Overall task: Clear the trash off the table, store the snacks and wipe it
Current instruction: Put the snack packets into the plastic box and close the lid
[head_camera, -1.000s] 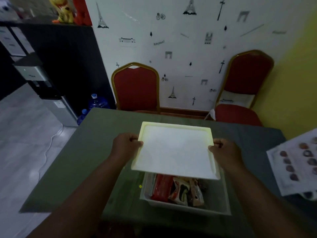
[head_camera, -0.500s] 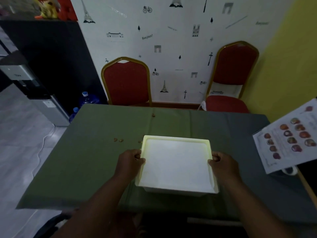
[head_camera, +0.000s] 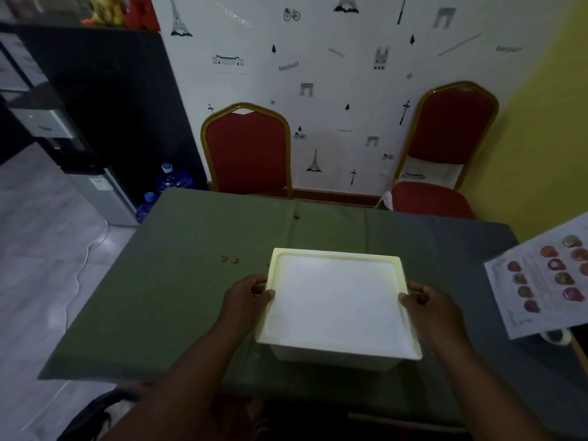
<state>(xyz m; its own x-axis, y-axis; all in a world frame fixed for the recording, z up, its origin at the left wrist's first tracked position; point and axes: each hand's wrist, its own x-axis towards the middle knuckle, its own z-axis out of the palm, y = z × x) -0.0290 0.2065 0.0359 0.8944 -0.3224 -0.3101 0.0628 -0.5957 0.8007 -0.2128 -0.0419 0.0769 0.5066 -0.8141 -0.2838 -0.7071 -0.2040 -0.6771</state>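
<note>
Gripping white square plastic lidded box [head_camera: 339,308] dead centre: left hand [head_camera: 246,300] at 9 o'clock, right hand [head_camera: 428,305] at 3, equally near.

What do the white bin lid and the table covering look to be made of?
Lid: probably moulded plastic, matte white with a yellowish rim, judging by its raised edge and rounded corners. Table covering: seemingly a thin green cloth or sheet, matte, with straight fold creases.

head cam: on my head | faces forward and down over the table [head_camera: 197,300] | close above my hands | single view, nothing shared
</note>
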